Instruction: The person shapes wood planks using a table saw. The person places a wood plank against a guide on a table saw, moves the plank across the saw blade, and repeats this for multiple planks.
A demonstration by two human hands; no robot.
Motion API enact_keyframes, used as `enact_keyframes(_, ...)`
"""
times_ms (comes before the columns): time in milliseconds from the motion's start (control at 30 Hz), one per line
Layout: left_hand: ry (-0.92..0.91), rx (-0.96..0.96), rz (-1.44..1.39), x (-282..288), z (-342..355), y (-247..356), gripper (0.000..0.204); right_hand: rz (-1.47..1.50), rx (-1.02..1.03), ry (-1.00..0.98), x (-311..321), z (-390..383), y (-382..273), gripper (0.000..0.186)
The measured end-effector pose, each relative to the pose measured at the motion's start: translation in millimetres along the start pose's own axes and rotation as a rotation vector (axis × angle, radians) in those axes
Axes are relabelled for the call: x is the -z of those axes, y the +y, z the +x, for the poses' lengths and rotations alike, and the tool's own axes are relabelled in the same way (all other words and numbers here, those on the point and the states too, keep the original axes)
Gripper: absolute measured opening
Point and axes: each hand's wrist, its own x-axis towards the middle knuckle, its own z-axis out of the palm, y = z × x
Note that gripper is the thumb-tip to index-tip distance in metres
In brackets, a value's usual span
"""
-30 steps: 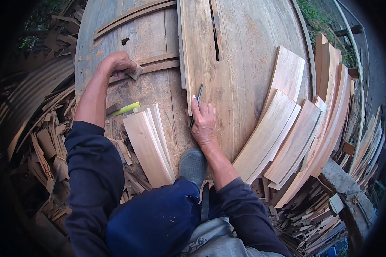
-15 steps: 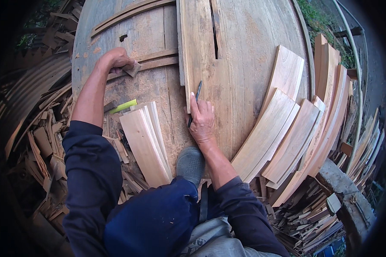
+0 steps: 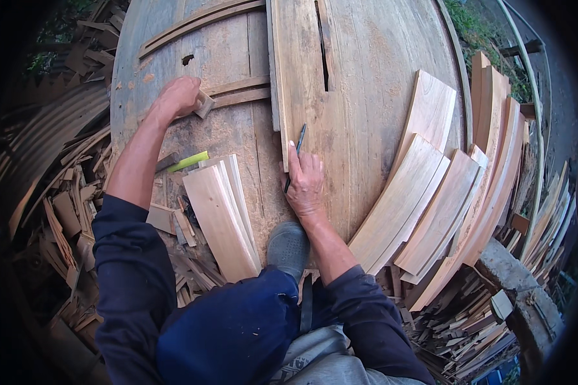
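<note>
My left hand (image 3: 178, 97) is closed around a small wooden block (image 3: 204, 104), which sits at the near end of a pair of narrow wooden strips (image 3: 241, 91) on the worktop. Its fingertips are hidden behind the knuckles. My right hand (image 3: 307, 183) pinches a dark pencil (image 3: 302, 133) that slants up past the index finger. That index finger stretches along the lower left edge of a long plank (image 3: 295, 83), and the hand rests on the wood there. My shoe (image 3: 288, 247) stands just below the right hand.
Curved wooden boards (image 3: 398, 199) lie in a fan on the right. Pale board pieces (image 3: 218, 221) and a yellow-green strip (image 3: 189, 160) lie at lower left. Offcuts (image 3: 77, 244) heap up beyond the left edge. A long dark slot (image 3: 321, 48) and a hole (image 3: 187, 59) break the surface.
My left hand has turned a little and shifted slightly right with the block. The right hand keeps its place on the plank with the pencil. The whole view has moved a touch.
</note>
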Motion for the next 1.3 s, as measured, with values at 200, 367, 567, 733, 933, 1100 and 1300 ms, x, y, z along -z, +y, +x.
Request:
enact_keyframes(200,-0.146,0.367,-0.456,18.9,-1.6,9.7,0.038,-0.002,-0.002,-0.006,4.4,1.4,-0.3,0.059)
enact_keyframes(367,-0.269,0.728,-0.840,13.5,1.7,15.2,0.055,-0.008,0.005,0.009,4.3,0.8,1.4,0.059)
enact_keyframes(567,0.028,0.078,-0.207,-12.8,-9.3,1.1,0.040,-0.001,0.002,0.003,3.8,0.6,1.8,0.063)
enact_keyframes(733,-0.001,0.030,-0.086,0.3,-13.9,7.9,0.050,-0.021,-0.001,0.000,4.0,2.3,0.5,0.059)
enact_keyframes(933,-0.061,0.592,-0.386,-9.0,-4.9,18.0,0.052,-0.022,0.014,0.007,-5.5,0.1,-0.1,0.059)
enact_keyframes(1100,0.100,0.276,-0.363,-26.7,-8.8,1.0,0.048,-0.043,-0.008,0.007,-5.6,1.0,0.5,0.058)
enact_keyframes(1300,0.004,0.055,-0.202,-9.9,-15.2,-7.4,0.039,0.073,-0.032,0.002,8.7,5.6,-6.7,0.056)
